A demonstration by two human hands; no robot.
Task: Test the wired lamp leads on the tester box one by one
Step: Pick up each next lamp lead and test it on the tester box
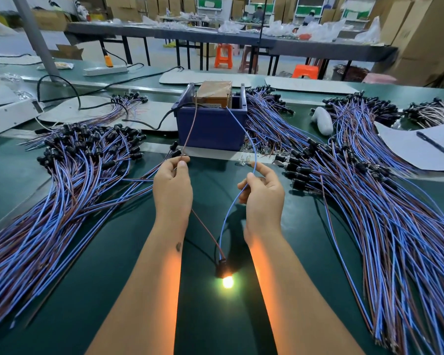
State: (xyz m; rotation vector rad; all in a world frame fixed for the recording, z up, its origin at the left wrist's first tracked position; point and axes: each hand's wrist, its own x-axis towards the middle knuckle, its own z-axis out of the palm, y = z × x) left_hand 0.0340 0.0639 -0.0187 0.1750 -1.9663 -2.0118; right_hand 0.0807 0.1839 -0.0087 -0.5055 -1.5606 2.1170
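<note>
Left grip (173,175) pinches brown lead (190,129) | right grip (263,187) pinches blue lead (251,142) | bulb (227,281) lit

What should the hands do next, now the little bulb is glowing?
Probably lift both wires off the tester leads and set this lamp aside. The small bulb glows, so it seems to pass. The left hand pinches the thin brown wire, the right hand the thin blue wire, below the dark blue plastic tester box.
</note>
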